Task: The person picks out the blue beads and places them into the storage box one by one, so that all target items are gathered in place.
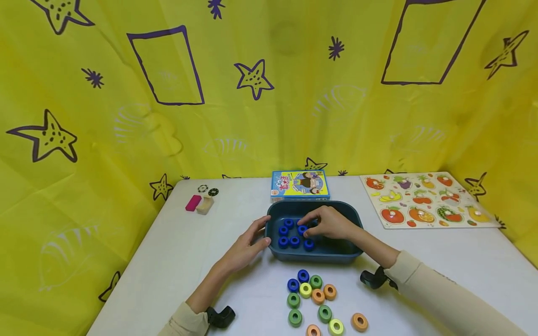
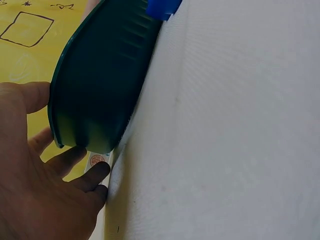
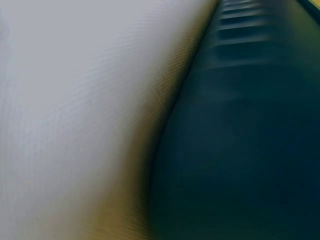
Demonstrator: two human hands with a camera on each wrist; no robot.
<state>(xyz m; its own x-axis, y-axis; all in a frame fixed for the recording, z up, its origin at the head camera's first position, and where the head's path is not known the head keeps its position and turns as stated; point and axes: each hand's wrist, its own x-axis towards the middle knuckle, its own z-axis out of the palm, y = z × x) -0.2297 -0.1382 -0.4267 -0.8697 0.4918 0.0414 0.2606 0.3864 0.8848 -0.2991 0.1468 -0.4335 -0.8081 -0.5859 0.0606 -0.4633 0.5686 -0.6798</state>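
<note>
A dark teal plastic bin [image 1: 336, 255] stands on the table with several blue rings [image 1: 294, 241] inside, toward its left side. My right hand [image 1: 329, 223] reaches into it, pinching a blue ring [image 1: 302, 230] between thumb and fingertips. At the bin's left end, my left hand [image 1: 245, 247] touches the outside with spread fingers. The left wrist view shows its thumb [image 2: 37, 96] at the bin's rim and fingertips against the end wall. Only the bin's outer side [image 3: 240, 140] and tabletop appear in the right wrist view; the hand is out of sight there.
Loose blue, green, yellow and orange rings [image 1: 318, 296] lie before the bin. Behind it sits a colourful box [image 1: 299, 185]. A fruit puzzle board [image 1: 424, 203] lies at right. Small pink [image 1: 194, 203] and beige blocks [image 1: 205, 205] and two round chips [image 1: 213, 192] are far left.
</note>
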